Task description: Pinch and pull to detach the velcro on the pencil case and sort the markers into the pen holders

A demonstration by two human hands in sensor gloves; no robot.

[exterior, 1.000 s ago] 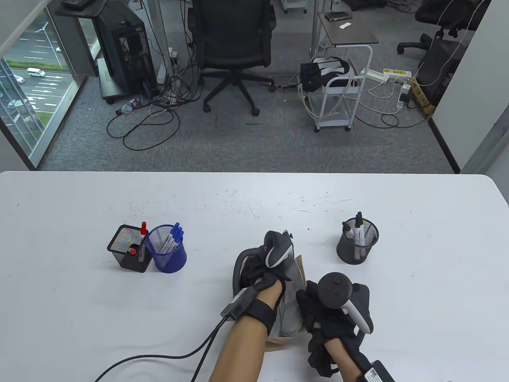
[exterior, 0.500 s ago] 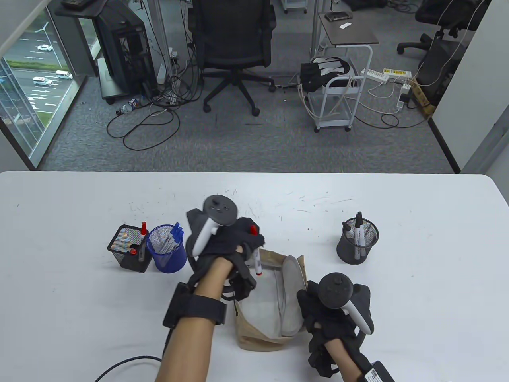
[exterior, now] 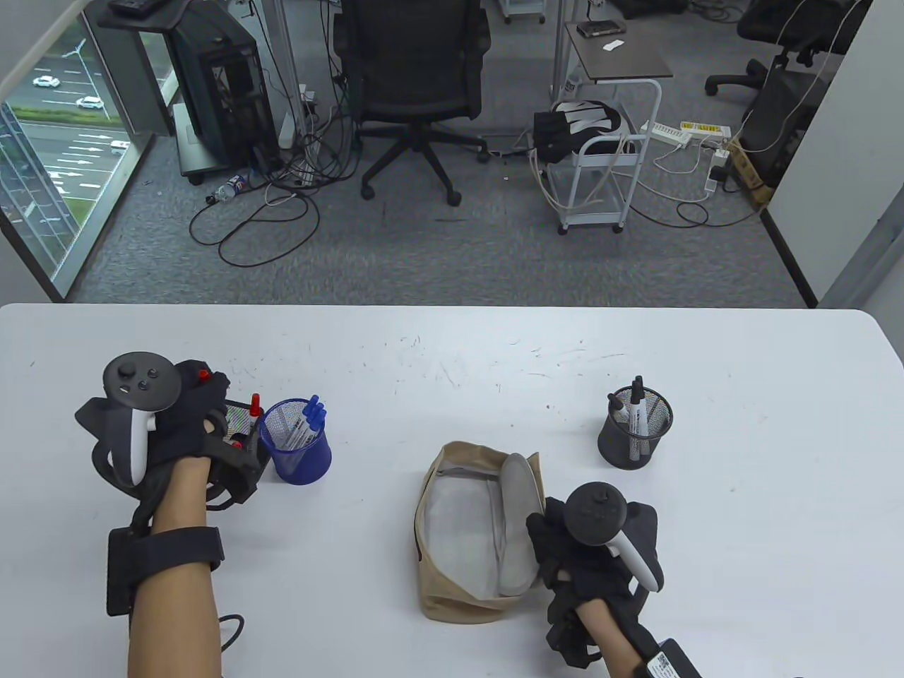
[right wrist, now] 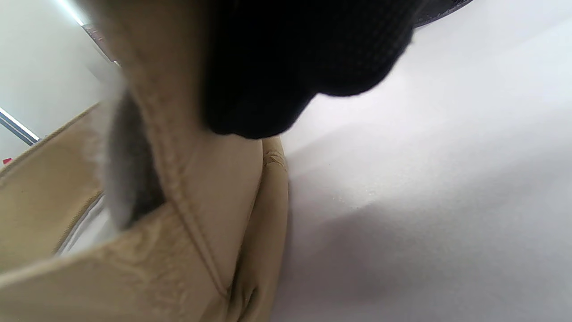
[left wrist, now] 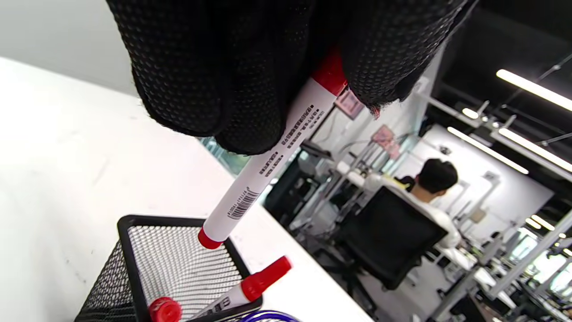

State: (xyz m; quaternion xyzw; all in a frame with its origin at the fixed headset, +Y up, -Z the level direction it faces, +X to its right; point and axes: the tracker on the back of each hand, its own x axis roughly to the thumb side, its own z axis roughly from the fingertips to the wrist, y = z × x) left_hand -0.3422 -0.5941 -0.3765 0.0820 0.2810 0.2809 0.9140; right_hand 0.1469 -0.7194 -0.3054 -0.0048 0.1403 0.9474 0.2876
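The beige pencil case lies open near the table's front, its grey flap folded back to the right. My right hand grips the case's right edge; in the right wrist view a gloved fingertip sits on the beige fabric. My left hand is at the far left and pinches a red marker, whose lower end hangs just over the black square mesh holder. Two red markers stand in that holder.
A blue mesh holder with blue markers stands right beside the square one. A black round holder with black markers stands at the right, behind my right hand. A person sits at a desk far off in the left wrist view.
My left hand drew a red marker out of the pencil case and carried it left to above the black square holder. My right hand stayed on the case.
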